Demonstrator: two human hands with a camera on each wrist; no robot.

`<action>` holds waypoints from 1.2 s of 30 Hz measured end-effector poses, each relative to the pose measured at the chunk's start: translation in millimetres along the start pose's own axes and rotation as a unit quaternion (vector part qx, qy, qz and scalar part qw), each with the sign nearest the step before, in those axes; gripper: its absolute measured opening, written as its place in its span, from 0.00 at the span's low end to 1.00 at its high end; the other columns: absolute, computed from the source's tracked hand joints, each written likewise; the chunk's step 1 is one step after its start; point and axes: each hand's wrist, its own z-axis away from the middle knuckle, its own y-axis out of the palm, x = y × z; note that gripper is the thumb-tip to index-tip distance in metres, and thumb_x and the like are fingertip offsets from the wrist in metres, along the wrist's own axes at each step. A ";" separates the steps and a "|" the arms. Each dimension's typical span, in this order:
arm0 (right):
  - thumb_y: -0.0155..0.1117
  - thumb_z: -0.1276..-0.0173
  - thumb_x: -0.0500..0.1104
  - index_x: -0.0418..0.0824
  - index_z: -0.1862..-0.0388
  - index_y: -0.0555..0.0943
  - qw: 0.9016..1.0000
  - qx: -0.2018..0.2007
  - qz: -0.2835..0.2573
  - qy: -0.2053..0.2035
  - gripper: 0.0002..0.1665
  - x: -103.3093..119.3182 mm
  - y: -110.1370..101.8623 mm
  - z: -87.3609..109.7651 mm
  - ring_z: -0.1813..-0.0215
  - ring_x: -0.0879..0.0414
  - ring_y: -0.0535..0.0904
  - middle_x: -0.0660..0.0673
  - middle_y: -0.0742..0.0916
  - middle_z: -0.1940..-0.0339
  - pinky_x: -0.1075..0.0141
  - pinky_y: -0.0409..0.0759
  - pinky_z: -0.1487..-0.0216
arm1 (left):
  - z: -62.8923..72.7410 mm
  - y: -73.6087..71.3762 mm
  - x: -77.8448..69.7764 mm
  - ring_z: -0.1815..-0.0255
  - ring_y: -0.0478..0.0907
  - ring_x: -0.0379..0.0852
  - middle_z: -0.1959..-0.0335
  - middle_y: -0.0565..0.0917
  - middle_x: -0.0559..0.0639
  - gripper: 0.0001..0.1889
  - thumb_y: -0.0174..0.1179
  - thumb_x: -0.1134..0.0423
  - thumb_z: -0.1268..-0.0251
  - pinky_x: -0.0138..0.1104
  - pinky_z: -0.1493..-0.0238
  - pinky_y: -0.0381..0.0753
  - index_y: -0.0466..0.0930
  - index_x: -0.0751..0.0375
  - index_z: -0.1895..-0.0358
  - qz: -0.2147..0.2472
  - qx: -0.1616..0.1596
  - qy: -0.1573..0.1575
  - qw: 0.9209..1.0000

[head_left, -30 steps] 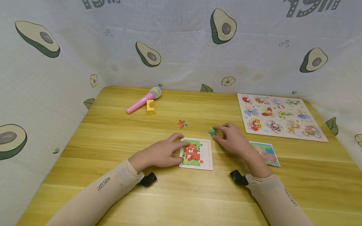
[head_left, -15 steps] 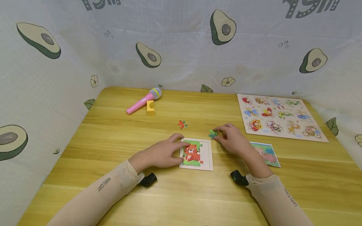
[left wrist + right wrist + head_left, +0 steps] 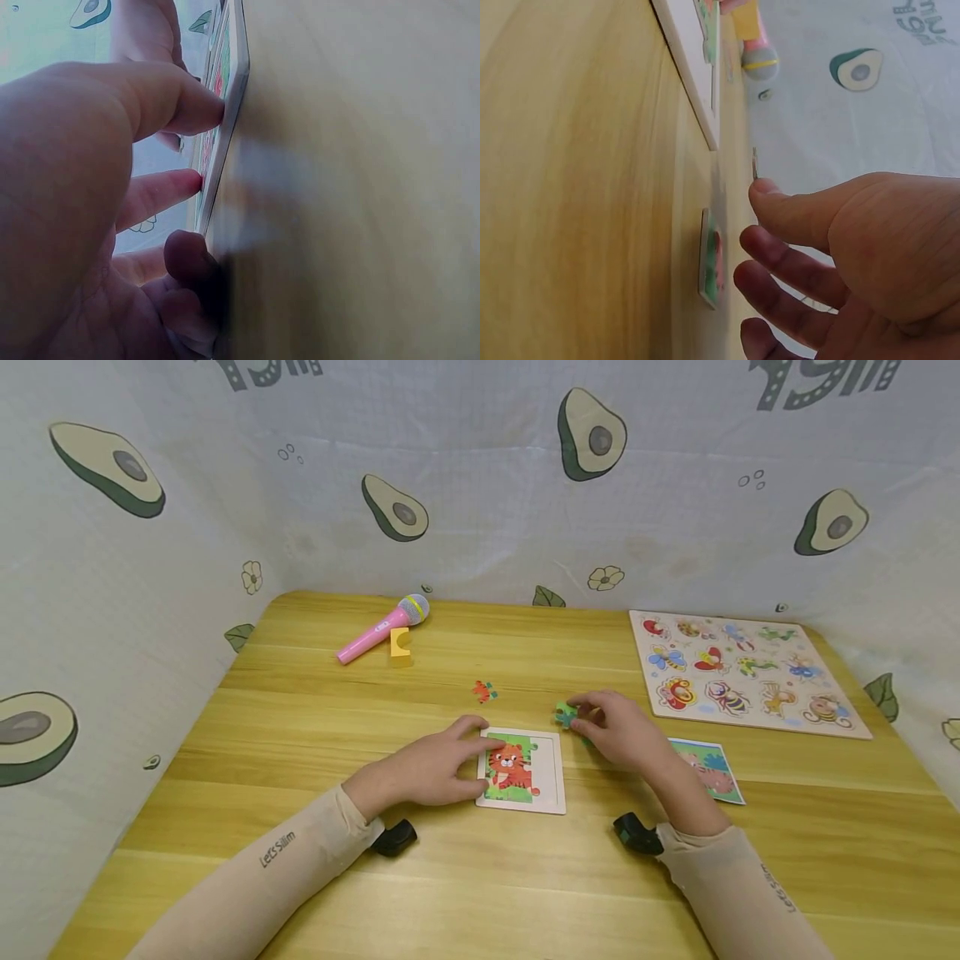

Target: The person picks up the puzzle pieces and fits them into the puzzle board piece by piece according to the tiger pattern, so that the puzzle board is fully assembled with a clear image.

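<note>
My left hand (image 3: 429, 766) holds down the left side of a white-framed jigsaw tray (image 3: 549, 793), thumb and a finger touching it in the left wrist view. A partly assembled tiger picture (image 3: 512, 764) fills the tray's left part. Beyond the tray's right corner, my right hand (image 3: 621, 727) pinches a green jigsaw piece (image 3: 565, 715). The right wrist view shows that piece (image 3: 755, 161) edge-on at the thumb tip, above the table. Another piece (image 3: 709, 259), green and pink, lies flat below the fingers; the hand mostly hides it in the head view.
An orange jigsaw piece (image 3: 484, 692) lies behind the tray. Farther back are a pink toy microphone (image 3: 382, 628) and a yellow block (image 3: 401, 647). On the right sit an insect puzzle board (image 3: 742, 672) and a picture card (image 3: 712, 770), partly behind the right forearm.
The green piece has tilted and shifted slightly right in my right hand's fingers. A bit of green now shows under that hand. My left hand has stayed on the tray.
</note>
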 end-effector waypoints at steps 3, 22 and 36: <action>0.64 0.26 0.39 0.35 0.39 0.81 1.000 0.004 0.001 0.001 0.19 2.4 -1.2 0.2 0.53 0.46 0.79 0.39 0.85 0.52 0.51 0.77 0.52 | -0.3 0.1 -0.1 0.37 0.73 0.51 0.23 0.57 0.52 0.32 0.60 0.50 0.31 0.43 0.37 0.72 0.67 0.46 0.24 -0.001 0.002 -0.002 1.000; 0.70 0.31 0.42 0.39 0.46 0.85 0.989 0.121 0.000 -0.085 0.16 19.6 -3.8 6.7 0.61 0.55 0.76 0.50 0.83 0.61 0.59 0.76 0.58 | -0.4 0.7 0.8 0.38 0.74 0.50 0.23 0.57 0.52 0.32 0.59 0.50 0.31 0.43 0.37 0.72 0.67 0.45 0.24 -0.004 0.000 0.000 1.000; 0.72 0.32 0.43 0.40 0.46 0.85 0.990 0.122 0.009 -0.073 0.17 21.7 1.8 6.2 0.64 0.55 0.75 0.50 0.82 0.62 0.60 0.76 0.61 | -0.3 0.5 1.0 0.38 0.74 0.51 0.24 0.57 0.52 0.32 0.59 0.49 0.30 0.43 0.37 0.72 0.67 0.45 0.24 -0.003 -0.001 0.002 1.000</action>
